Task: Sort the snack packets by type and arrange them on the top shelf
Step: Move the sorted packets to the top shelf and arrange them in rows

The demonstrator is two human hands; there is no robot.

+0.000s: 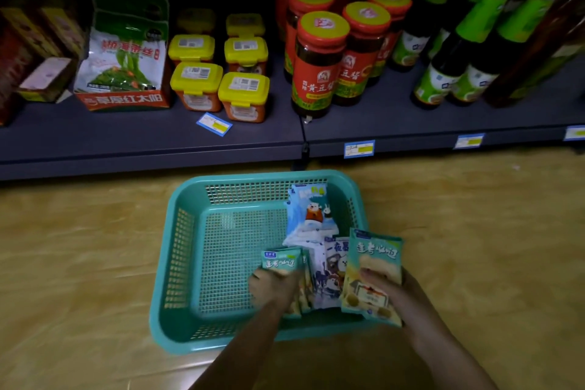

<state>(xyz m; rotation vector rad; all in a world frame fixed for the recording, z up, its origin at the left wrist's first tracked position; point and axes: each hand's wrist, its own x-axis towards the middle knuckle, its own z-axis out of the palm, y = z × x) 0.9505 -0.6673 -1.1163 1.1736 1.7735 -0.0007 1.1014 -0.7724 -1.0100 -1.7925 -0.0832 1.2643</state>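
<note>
Fingers of our left hand (273,288) curl round the small green packet (280,262), right hand (383,280) pinches the larger green packet (376,258); light, crinkly, probably slippery, so we'd grip mid-body.

A teal lattice basket (190,263) holds green packets (375,275) and blue-white cartoon packets (311,215) on yellow-tan flooring (79,247).

Basket (180,263): mesh bottom open along its left edge and far-left corner, packets (311,215) crowding its right edge and near-right corner; shelf (126,133): front-edge strip bare but for a loose price tag (214,123), with tubs (243,95), jars (319,66) and bottles (459,66) in rows behind.
</note>
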